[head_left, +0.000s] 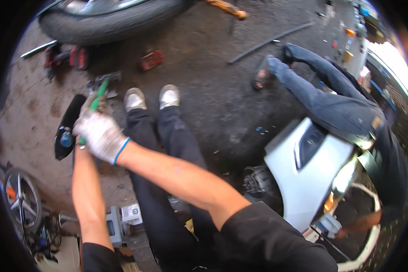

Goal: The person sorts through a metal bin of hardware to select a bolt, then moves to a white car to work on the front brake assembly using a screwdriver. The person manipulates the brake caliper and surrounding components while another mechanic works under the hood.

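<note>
My right hand (99, 135), in a pale work glove with a blue cuff, is closed around a long green tool (101, 90). The tool slants across my left wrist, and its exact kind is unclear. My left hand (87, 108) is mostly hidden behind the right one. Its fingers are blurred, so their grip does not show. Right beside my hands is a long black part (69, 119) with a rounded outline and a blue round piece (66, 139) on it. Whether my left hand holds this part cannot be seen.
A large tyre (118, 28) lies at the far left, near a red and black power drill (61, 61) and a red object (152, 60). A long bar (269, 43) crosses the floor. A person in jeans (322, 93) bends at a white car panel (306, 174) on the right.
</note>
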Demonstrator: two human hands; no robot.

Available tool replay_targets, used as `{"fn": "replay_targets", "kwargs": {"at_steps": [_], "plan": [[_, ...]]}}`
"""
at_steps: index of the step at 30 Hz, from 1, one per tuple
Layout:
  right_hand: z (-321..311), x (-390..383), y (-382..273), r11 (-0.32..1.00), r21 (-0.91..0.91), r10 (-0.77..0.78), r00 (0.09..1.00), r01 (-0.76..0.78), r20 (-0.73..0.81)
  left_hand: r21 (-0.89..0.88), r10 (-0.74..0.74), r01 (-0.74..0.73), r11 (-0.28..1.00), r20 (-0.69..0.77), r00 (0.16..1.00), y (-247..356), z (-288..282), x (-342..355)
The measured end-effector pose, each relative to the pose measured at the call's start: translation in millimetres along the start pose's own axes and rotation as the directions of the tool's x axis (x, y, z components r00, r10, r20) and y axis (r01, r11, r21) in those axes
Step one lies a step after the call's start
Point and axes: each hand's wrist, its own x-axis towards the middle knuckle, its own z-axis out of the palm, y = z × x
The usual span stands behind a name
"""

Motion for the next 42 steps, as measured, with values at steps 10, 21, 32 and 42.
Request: {"fn": "replay_targets", "kwargs": {"at_steps": [10, 21, 32, 42], "plan": [[-178.4, -118.6, 165.9, 0.791, 0.123, 0.597, 0.711, -0.6, -0.37, -0.076, 0.722, -0.727, 0.682, -0.084, 0.686, -70.2, 44.1, -14.8], [-341.9, -164.2, 545.4, 0.331, -0.08, 0.896, 0.34, -0.94, -0.285, 0.883, 0.743, 0.231, 0.41, -0.47, 0.477, -169.9, 66.0, 263.1], [-340.4, -122.1, 575.7, 0.007, 0.302, 0.97, -0.067, -0.953, -0.233, 0.567, 0.83, 0.606, -0.558, 0.373, 0.415, -148.4, 179.2, 699.2], [-346.6, -119.8, 547.0, 0.063, 0.742, 0.979, -0.102, -0.668, -0.176, 0.829, 0.871, 0.491, -0.268, -0.009, 0.49, -141.3, 181.5, 639.7]]}}
